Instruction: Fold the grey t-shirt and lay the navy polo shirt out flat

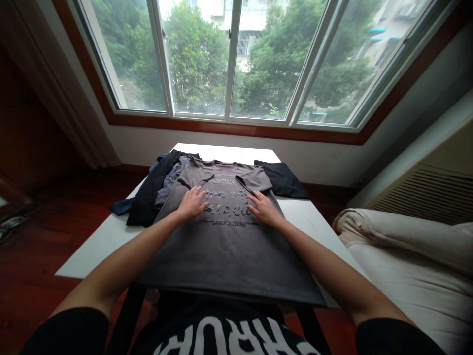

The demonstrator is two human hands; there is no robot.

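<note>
The gray T-shirt (229, 251) lies spread, print up, across the middle of the white desk (81, 256), collar toward the far side, hem at the near edge and short sleeves turned inward over the chest. We have our left hand (192, 203) and right hand (264, 209) on its printed front, fingers loosely spread and gripping nothing, with dark clothes (148, 192) heaped at left and a dark garment (281, 178) at far right.

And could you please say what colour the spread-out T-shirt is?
The T-shirt is dark grey, best seen in the head view.
</note>
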